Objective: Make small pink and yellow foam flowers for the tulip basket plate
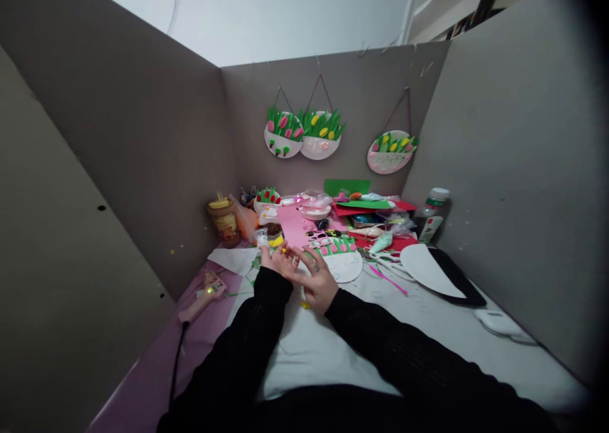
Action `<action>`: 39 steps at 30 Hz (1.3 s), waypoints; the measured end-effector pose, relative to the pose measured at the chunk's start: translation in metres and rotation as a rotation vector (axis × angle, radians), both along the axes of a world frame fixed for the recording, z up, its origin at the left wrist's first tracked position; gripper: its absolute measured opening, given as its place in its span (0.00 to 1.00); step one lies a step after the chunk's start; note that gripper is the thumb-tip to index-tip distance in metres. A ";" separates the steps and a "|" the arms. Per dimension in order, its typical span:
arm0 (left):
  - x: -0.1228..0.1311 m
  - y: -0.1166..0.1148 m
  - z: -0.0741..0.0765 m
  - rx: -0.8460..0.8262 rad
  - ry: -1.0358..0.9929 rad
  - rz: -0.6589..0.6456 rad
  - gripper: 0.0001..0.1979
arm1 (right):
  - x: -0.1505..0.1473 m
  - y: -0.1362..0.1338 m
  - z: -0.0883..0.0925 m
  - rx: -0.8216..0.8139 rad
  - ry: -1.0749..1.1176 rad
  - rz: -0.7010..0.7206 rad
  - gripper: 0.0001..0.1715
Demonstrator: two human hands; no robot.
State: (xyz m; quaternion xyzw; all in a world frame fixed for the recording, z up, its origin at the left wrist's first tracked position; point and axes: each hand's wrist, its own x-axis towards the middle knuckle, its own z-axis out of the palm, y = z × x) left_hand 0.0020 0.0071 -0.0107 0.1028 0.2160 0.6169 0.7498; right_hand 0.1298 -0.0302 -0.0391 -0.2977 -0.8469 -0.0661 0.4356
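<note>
My left hand (280, 264) is turned palm up above the table, its fingers loosely curled. A small yellow piece (284, 250) rests at its fingers; its exact kind is too small to make out. Over that palm, my right hand (320, 286) reaches in with its fingers stretched out, fingertips touching the left hand. I see nothing held in it. Just behind the hands lies a white half-round plate (346, 267) decorated with pink tulips and green leaves, partly hidden by my right hand. Another bit of yellow (305, 305) shows below my right hand.
A pink glue gun (202, 301) with a lit light and black cord lies left. White-handled scissors (392, 265), a cut white plate (431, 269) and a bottle (432, 216) are at right. Craft supplies crowd the back, beside a brown cup (224, 220). Grey partitions (304, 176) surround the table.
</note>
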 end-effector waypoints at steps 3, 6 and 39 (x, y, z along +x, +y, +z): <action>0.000 0.001 0.000 -0.029 0.021 -0.020 0.33 | -0.003 -0.001 0.001 -0.036 -0.021 -0.054 0.33; 0.000 0.001 0.001 -0.026 0.019 0.042 0.33 | -0.002 -0.001 0.001 -0.065 -0.033 -0.121 0.37; 0.002 -0.003 0.001 -0.024 -0.088 0.007 0.34 | -0.001 0.001 -0.001 -0.129 -0.106 -0.121 0.46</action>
